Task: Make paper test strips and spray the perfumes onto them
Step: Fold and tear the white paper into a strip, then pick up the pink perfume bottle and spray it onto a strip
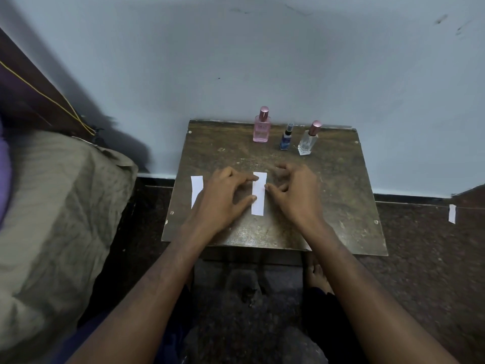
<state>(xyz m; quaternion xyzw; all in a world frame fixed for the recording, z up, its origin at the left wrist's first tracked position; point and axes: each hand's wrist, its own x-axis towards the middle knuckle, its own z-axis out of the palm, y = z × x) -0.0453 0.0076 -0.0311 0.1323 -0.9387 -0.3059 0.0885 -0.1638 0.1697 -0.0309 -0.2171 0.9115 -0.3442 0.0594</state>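
Head view, strips: a middle paper strip [259, 193] is lying flat at the tabletop [328, 193] centre; a second strip [196, 189] is lying at 9 o'clock, likely spaced to take separate scents.
Bottles: pink bottle [261, 126], blue bottle [286, 137] and clear bottle [309, 139] are standing at 12 o'clock, capped, waiting.
Left hand [223, 195] grip: fingers spread, fingertips pressing the middle strip's left edge, steadying it.
Right hand [294, 190] grip: fingers loosely curled, one fingertip touching the strip's right edge, holding nothing.
Floor: another paper piece [452, 213] is lying at 3 o'clock.
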